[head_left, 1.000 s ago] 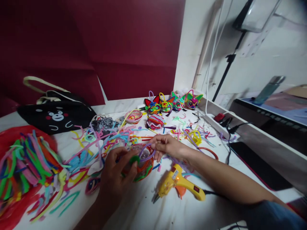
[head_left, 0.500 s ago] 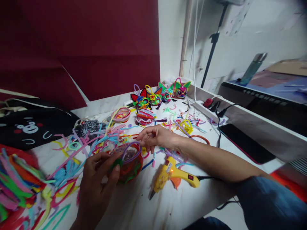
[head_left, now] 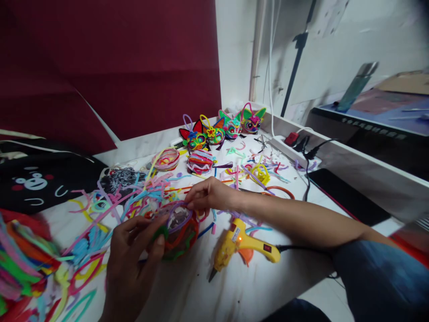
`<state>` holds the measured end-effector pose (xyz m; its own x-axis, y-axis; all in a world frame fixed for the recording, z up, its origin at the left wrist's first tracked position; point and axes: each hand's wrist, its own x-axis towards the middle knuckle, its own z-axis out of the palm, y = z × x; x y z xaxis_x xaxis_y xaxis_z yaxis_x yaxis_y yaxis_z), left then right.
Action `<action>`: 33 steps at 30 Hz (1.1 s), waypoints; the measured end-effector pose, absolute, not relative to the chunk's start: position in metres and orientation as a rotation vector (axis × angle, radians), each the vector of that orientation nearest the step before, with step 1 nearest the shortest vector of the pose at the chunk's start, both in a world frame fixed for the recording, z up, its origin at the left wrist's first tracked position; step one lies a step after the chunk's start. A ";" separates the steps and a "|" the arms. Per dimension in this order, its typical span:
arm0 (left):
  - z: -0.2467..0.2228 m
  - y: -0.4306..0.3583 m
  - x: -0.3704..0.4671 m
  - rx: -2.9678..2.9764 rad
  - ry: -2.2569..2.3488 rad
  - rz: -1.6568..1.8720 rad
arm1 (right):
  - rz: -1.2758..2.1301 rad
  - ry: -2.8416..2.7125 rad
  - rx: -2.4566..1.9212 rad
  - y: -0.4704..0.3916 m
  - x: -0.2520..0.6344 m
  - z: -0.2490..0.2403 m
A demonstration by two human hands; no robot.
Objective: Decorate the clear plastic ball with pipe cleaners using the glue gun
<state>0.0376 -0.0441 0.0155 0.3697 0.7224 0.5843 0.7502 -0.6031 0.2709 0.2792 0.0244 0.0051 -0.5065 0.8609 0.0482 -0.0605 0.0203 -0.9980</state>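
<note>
A round openwork piece [head_left: 182,243] wrapped with orange and green pipe cleaners is at the centre front. My left hand [head_left: 136,255] grips its left side, thumb and fingers closed by a green part. A purple pipe cleaner loop [head_left: 170,219] lies over the top of the piece. From the right, my right hand [head_left: 209,196] pinches the loop's upper right edge with its fingertips. Just to the right, a yellow glue gun [head_left: 239,243] lies on the white table [head_left: 187,293], its small light lit and nozzle pointing down-left.
Finished colourful animal heads [head_left: 219,129] stand at the back. Loose pipe cleaners [head_left: 144,192] cover the left and middle. A striped ball [head_left: 200,161] sits behind my hands. At the right are a phone [head_left: 348,197], a power strip [head_left: 295,152] and black cables; a black bag [head_left: 50,179] lies left.
The purple loop has come down from a raised position onto the round piece. My right hand has moved slightly left and now touches the loop. The view has shifted a little.
</note>
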 end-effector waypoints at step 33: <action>0.021 -0.045 0.047 -2.582 -1.340 -1.250 | 0.321 -2.584 -0.806 -0.005 0.291 0.025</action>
<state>0.0469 -0.0454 0.0207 0.3300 0.6998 0.6335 0.6804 -0.6415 0.3543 0.2909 -0.0050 0.0249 -0.7471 0.5844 0.3167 0.4893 0.8060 -0.3331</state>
